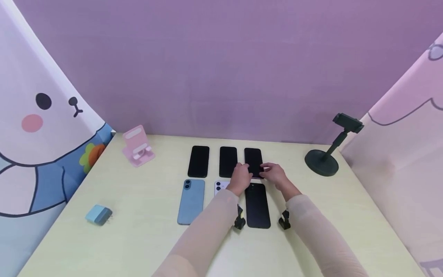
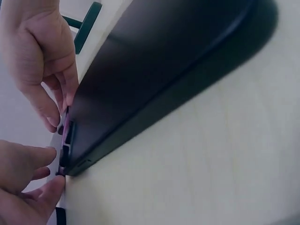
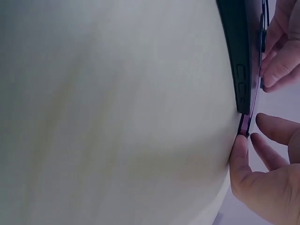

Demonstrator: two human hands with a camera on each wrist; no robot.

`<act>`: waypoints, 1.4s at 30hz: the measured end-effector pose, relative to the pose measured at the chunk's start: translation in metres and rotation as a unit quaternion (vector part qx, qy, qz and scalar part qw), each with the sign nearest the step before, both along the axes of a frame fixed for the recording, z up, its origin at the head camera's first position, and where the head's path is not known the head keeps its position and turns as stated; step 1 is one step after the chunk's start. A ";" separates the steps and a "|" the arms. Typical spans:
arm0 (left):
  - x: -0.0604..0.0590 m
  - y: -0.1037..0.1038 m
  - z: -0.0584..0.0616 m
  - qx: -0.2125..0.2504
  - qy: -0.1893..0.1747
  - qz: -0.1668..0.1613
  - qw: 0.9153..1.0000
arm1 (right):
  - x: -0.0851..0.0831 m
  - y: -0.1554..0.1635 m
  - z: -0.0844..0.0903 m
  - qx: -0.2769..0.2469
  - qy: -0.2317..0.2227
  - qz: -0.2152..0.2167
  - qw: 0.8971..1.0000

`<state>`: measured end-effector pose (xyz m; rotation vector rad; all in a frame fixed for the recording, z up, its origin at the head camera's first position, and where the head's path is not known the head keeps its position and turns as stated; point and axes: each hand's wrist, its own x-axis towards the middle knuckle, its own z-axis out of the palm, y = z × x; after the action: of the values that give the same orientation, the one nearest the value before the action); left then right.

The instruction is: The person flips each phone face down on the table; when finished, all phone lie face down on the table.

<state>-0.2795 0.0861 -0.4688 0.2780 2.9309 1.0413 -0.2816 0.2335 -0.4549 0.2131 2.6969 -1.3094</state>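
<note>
A dark-screened smartphone (image 1: 253,159) with a purple edge lies flat, rightmost in the back row. On the head view, my left hand (image 1: 241,177) is at its left edge and my right hand (image 1: 275,173) at its right edge. The right wrist view has my right hand (image 3: 272,176) with its thumb on the phone's edge and the other fingers spread apart from it. Low in the left wrist view, the fingertips of my left hand (image 2: 26,176) are close to the edge. Nearer me lies a black phone (image 1: 257,206). A lilac phone (image 1: 220,186) is partly hidden by my left arm.
Two more dark-screened phones (image 1: 199,161) share the back row, and a blue phone (image 1: 191,202) lies at front left. A pink phone stand (image 1: 138,146) stands back left, a black phone holder (image 1: 322,162) back right. A blue charger plug (image 1: 99,214) lies at left.
</note>
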 end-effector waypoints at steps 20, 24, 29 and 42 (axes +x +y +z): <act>-0.004 -0.005 -0.003 0.041 0.028 0.014 0.999 | -0.004 0.004 -0.001 -0.051 -0.011 -0.035 0.998; -0.003 -0.006 -0.001 0.044 0.027 0.009 0.999 | -0.006 0.006 -0.001 -0.079 -0.021 -0.038 0.996; -0.003 -0.006 -0.001 0.050 0.016 0.009 0.999 | -0.008 0.010 -0.003 -0.144 -0.024 -0.037 0.989; -0.017 -0.002 -0.019 0.063 0.023 -0.014 0.998 | -0.007 0.007 -0.005 -0.299 0.005 -0.048 0.953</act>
<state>-0.2968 0.0838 -0.4881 0.3481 2.8964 1.2338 -0.2886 0.2407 -0.4599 0.2659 2.1798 -2.0737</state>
